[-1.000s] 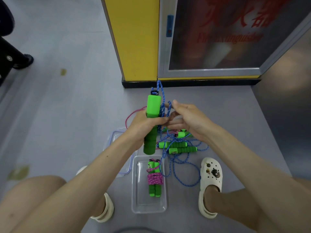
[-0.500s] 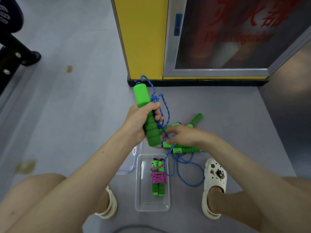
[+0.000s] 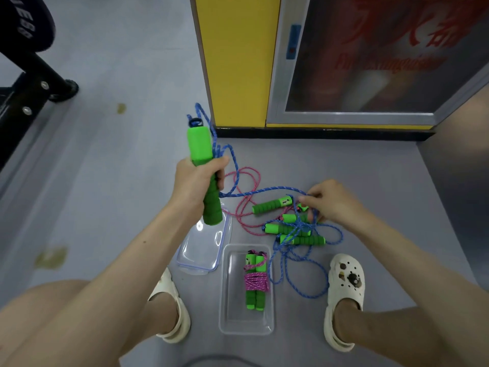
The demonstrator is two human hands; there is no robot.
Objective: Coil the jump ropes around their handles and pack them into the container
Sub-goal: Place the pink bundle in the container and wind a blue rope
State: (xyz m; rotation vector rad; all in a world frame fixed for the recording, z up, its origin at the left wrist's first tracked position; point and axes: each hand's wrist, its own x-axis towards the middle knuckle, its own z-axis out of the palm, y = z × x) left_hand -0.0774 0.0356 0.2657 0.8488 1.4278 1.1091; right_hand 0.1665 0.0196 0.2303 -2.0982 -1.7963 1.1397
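Left hand (image 3: 197,184) wrapped tight round the held handle (image 3: 199,144): green foam, ribbed lower part, smooth upper part, dark blue loop on top. It is raised off the floor (image 3: 105,168) and tilted, top toward 11 o'clock. Blue rope (image 3: 264,190), speckled cord, leaves the handle top, drops past the thumb and runs toward 3 o'clock to the right hand (image 3: 333,202), whose thumb and fingertips pinch it just above the loose pile. Count: loose handles (image 3: 272,205) on the floor = 4, all green foam, lying roughly along 9-to-3, tangled in blue rope and pink rope (image 3: 244,181). Held = 1. Container (image 3: 230,313) = 1, clear, rectangular, at 7 o'clock of the loose pile, between two white clogs (image 3: 344,287). Contents: one coiled bundle (image 3: 255,282), two green handles side by side, bound at mid-length with pink cord. Lid (image 3: 203,250) = 1, clear with a blue rim, on the floor at 10 o'clock of the container, just beside it.
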